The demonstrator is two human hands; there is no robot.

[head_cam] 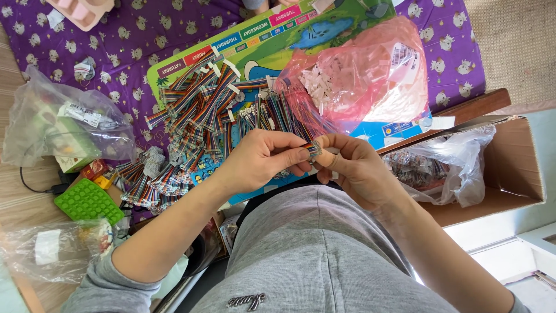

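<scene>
My left hand [260, 159] and my right hand [353, 168] meet at the middle of the view and pinch a short multicoloured ribbon cable [313, 149] between their fingertips. Just beyond the hands lies a big heap of the same rainbow ribbon cables [197, 110], spread over a colourful board [272, 35]. A pink plastic bag [370, 75] with small white connectors inside rests on the board to the right of the heap.
A cardboard box [509, 168] holding a clear bag of cables [428, 168] stands at the right. At the left are a clear bag with boxes [58, 124], a green bumpy mat [87, 202] and another clear bag [52, 249]. A purple patterned cloth [127, 40] covers the surface.
</scene>
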